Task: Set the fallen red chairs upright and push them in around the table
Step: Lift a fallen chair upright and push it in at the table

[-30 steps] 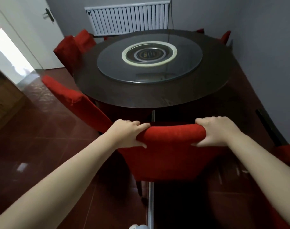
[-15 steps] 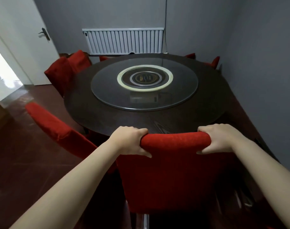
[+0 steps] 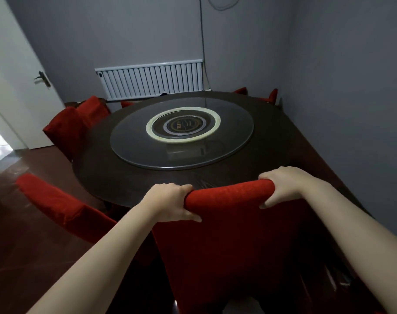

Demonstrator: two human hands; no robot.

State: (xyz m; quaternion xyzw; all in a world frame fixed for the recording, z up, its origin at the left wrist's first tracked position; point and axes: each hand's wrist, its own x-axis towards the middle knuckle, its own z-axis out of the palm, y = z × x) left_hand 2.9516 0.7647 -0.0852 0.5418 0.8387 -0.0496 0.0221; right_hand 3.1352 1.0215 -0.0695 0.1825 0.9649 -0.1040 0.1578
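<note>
1. Chair (image 3: 233,234) in red fabric, upright at the near edge of the tabletop (image 3: 106,173), back toward the camera, seat hidden behind it.
2. Left hand (image 3: 170,201) grasping the left end of the chair's top rail: fingers curled over the far side, thumb pressed on the near face.
3. Right hand (image 3: 283,185) grasping the right end of the same rail, likewise fingers over the top and thumb below on the near face.
4. Both forearms bare, reaching in from the bottom corners of the view.
5. Second chair (image 3: 54,205) just beside the near-left edge of the tabletop, its back slanting across the view; whether fully upright, impossible to tell.
6. Pair of chairs (image 3: 66,128) side by side at the far-left edge, backs close against the rim.
7. Red tops of two more chairs (image 3: 273,96) showing past the far-right edge.
8. Round dark tabletop with a glass turntable (image 3: 233,150) at its middle, pale ring around a dark hub.
9. White radiator (image 3: 150,79) on the grey wall beyond the far edge, with a cable (image 3: 202,41) running up above its right end.
10. White door (image 3: 18,87) with a handle at left; glossy dark red floor (image 3: 23,234) below.
</note>
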